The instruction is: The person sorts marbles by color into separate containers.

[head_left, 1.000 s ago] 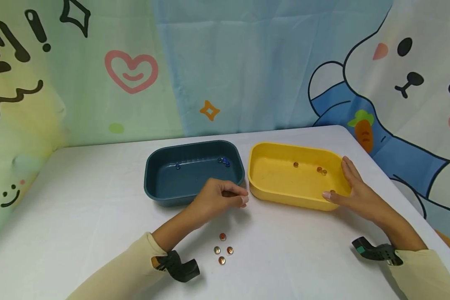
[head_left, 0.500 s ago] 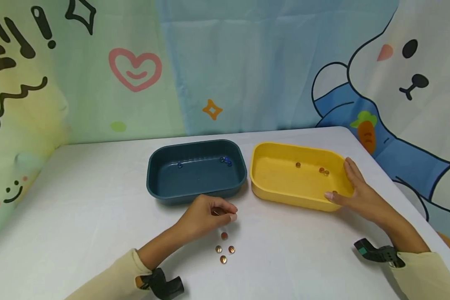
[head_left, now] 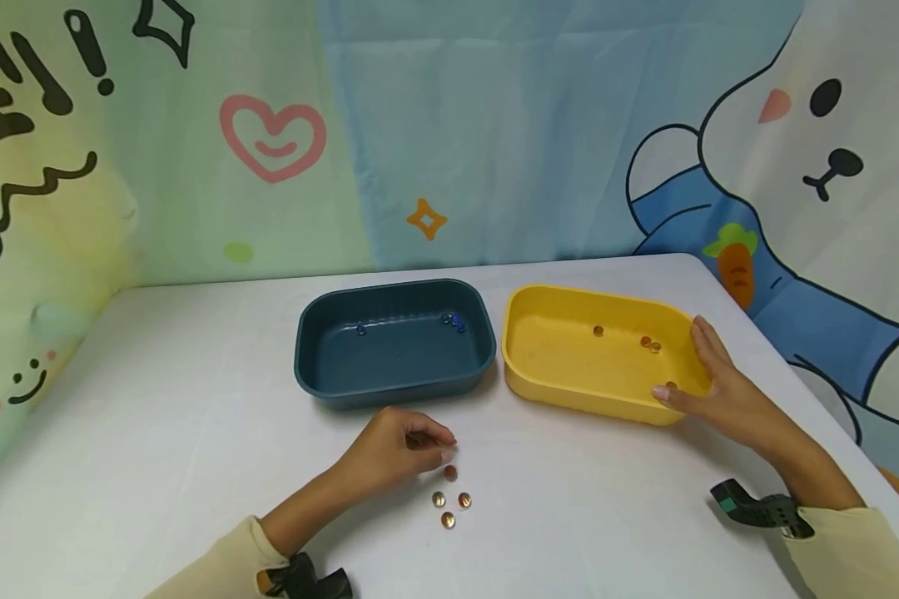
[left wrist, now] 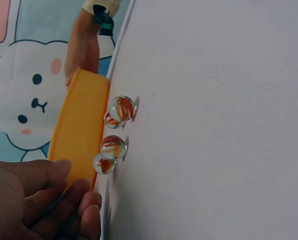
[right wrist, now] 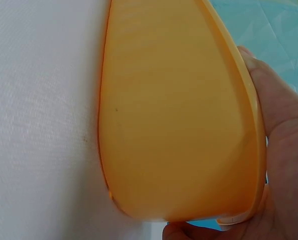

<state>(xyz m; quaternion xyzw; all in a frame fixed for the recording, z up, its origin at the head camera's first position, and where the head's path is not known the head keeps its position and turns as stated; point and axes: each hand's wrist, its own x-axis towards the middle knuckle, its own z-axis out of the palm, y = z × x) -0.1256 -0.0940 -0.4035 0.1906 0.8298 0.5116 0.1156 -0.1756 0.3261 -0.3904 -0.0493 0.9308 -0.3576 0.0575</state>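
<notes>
Several clear glass marbles with orange swirls lie grouped on the white table; one marble (head_left: pixel 450 472) is right by the fingertips of my left hand (head_left: pixel 389 453). That hand hovers palm inward, fingers loosely bent, and in the left wrist view nothing shows between thumb and fingers, with another marble (left wrist: pixel 122 108) beyond them. My right hand (head_left: pixel 727 399) grips the right end of a yellow plastic bin (head_left: pixel 584 400), thumb over the rim at its near corner. Several orange marbles, such as one marble (head_left: pixel 598 331), sit inside that bin.
Left of the yellow bin stands a dark blue-green bin (head_left: pixel 389 397) with several blue marbles (head_left: pixel 455 319) in it. Behind the white table (head_left: pixel 157 416) hangs a printed cloth backdrop (head_left: pixel 487 150).
My left hand has come back from the space between the two bins, leftward and nearer to me, down to the loose marbles. The right hand keeps its grip on the yellow bin.
</notes>
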